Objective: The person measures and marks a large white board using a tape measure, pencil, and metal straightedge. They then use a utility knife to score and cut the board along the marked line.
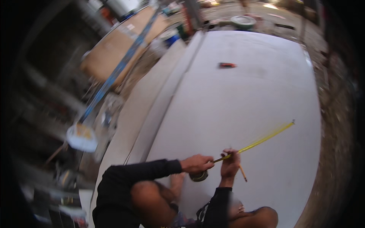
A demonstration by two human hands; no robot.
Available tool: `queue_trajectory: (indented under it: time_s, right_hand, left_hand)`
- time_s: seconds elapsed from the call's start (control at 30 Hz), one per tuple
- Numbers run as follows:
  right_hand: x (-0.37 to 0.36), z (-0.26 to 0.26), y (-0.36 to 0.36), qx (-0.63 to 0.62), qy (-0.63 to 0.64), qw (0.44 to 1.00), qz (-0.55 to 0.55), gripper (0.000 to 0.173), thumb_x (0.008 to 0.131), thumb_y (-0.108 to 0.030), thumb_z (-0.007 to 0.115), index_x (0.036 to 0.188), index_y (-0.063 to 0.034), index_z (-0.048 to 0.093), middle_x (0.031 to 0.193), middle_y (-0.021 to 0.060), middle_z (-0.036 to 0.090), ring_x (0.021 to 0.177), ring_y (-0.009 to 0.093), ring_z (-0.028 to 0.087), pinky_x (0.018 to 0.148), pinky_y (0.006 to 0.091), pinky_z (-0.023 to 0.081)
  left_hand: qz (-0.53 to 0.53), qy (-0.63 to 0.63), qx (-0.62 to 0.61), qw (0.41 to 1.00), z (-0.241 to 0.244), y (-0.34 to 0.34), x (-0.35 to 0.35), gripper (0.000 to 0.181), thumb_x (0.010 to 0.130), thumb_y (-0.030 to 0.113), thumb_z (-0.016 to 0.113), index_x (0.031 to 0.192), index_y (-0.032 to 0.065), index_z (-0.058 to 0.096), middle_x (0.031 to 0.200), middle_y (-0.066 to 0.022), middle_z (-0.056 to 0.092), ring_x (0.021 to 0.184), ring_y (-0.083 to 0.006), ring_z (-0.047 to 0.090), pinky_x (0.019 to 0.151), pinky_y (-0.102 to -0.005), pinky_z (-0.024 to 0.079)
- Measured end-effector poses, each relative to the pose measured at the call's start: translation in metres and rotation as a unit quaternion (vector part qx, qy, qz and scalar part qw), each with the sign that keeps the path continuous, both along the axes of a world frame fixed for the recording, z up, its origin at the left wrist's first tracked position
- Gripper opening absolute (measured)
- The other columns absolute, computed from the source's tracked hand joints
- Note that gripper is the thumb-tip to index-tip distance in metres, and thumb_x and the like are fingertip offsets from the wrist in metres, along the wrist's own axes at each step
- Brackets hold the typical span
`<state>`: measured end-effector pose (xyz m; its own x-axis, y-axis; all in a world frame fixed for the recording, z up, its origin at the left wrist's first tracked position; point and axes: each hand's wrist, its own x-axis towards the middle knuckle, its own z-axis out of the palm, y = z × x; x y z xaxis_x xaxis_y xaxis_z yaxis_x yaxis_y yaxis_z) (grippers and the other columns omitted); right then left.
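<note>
In front of my knees my left hand (pixel 197 164) grips the case of a tape measure (pixel 198 176). Its yellow blade (pixel 265 138) runs out to the right over a large white sheet (pixel 242 99), and the metal hook lies toward the sheet's right side. My right hand (pixel 230 165) is closed around the blade a short way from the case. A yellow pencil (pixel 243 173) is also held in that hand, with its eraser end pointing down. Motion blurs the blade, so whether it touches the sheet is unclear.
A red utility knife (pixel 227 65) lies on the far part of the sheet. Left of it are more stacked sheets (pixel 148 114), a brown board (pixel 114 59) and a long blue strip (pixel 122 62). A lidded bucket (pixel 243 22) stands beyond the far edge.
</note>
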<state>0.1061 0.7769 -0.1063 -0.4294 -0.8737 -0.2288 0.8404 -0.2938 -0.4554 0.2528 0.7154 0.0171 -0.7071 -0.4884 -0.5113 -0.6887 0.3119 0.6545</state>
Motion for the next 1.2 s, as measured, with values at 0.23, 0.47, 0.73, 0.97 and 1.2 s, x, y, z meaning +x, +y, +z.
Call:
queue_trajectory:
  time_s: [0.23,0.47,0.73,0.97,1.2]
  right_hand:
    - [0.013,-0.018,0.0,0.099,0.005,0.995,-0.005,0.019,0.102,-0.027,0.052,0.098,-0.0105,0.061,0.092,0.0035,0.063,0.093,0.017,0.059,0.085,0.0364,0.046]
    - [-0.027,-0.037,0.01,0.263,0.114,0.95,-0.126,0.023,0.099,-0.036,0.058,0.094,-0.0135,0.062,0.088,0.0009,0.062,0.087,0.013,0.059,0.076,0.035,0.047]
    - [-0.009,-0.043,0.051,0.339,0.198,0.918,-0.065,0.033,0.098,-0.043,0.058,0.099,-0.0106,0.066,0.092,0.0015,0.064,0.09,0.013,0.06,0.077,0.0353,0.048]
    - [0.091,-0.055,0.037,0.27,0.269,0.912,0.154,0.039,0.098,-0.045,0.059,0.103,-0.007,0.067,0.094,0.0018,0.066,0.089,0.011,0.061,0.079,0.0307,0.051]
    - [0.063,-0.094,0.118,0.409,0.255,0.87,-0.099,0.051,0.094,-0.059,0.057,0.093,-0.0087,0.065,0.082,0.0037,0.063,0.079,0.013,0.06,0.068,0.0291,0.05]
  left_hand:
    - [0.029,-0.001,0.08,0.996,-0.012,-0.015,0.09,0.047,0.101,0.046,0.046,0.103,0.0017,0.062,0.081,-0.0122,0.062,0.074,-0.0208,0.059,0.07,-0.0378,0.05]
    - [0.078,-0.071,0.156,0.982,-0.055,-0.009,0.184,0.035,0.1,0.036,0.055,0.101,0.0033,0.069,0.086,-0.0051,0.07,0.082,-0.0137,0.064,0.077,-0.0298,0.051]
    - [0.072,0.045,0.252,0.964,-0.076,-0.015,0.159,0.033,0.095,0.035,0.062,0.105,0.0043,0.068,0.079,-0.0029,0.067,0.071,-0.0107,0.06,0.065,-0.0282,0.05]
    - [0.056,0.148,0.206,0.966,-0.155,-0.019,0.111,0.034,0.098,0.033,0.055,0.099,-0.0005,0.064,0.08,-0.0062,0.066,0.074,-0.0133,0.06,0.069,-0.0291,0.048]
    - [-0.061,0.006,0.256,0.965,-0.161,-0.019,0.134,0.035,0.097,0.033,0.054,0.098,0.0003,0.067,0.083,-0.0063,0.068,0.077,-0.0129,0.063,0.072,-0.0273,0.049]
